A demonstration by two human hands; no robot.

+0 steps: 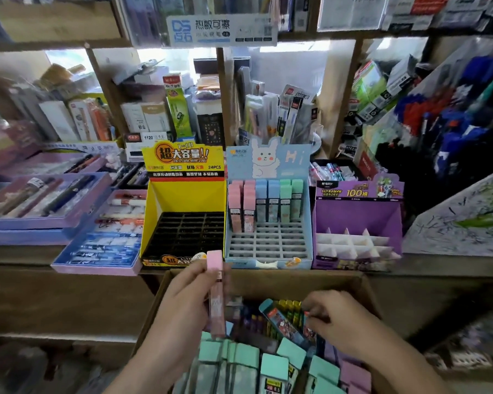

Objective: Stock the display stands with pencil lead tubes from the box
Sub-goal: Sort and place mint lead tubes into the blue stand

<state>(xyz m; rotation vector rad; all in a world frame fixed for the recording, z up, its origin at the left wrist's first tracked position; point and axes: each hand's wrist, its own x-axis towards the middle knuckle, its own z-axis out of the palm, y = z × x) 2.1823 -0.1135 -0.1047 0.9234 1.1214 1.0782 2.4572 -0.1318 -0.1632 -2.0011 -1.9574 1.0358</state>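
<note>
My left hand grips a pink-capped lead tube and holds it upright above the cardboard box. My right hand reaches into the box with curled fingers among the tubes; what it holds is hidden. The box holds several teal-capped tubes, pink ones and a teal tube with a printed label. On the counter stand a yellow display stand with bare black slots, a blue rabbit stand with pink, blue and green tubes in its back rows, and a purple stand with white dividers.
Purple and blue pen trays lie left of the stands on the wooden counter. Crowded shelves of stationery rise behind. A slanted rack of pens stands at the right.
</note>
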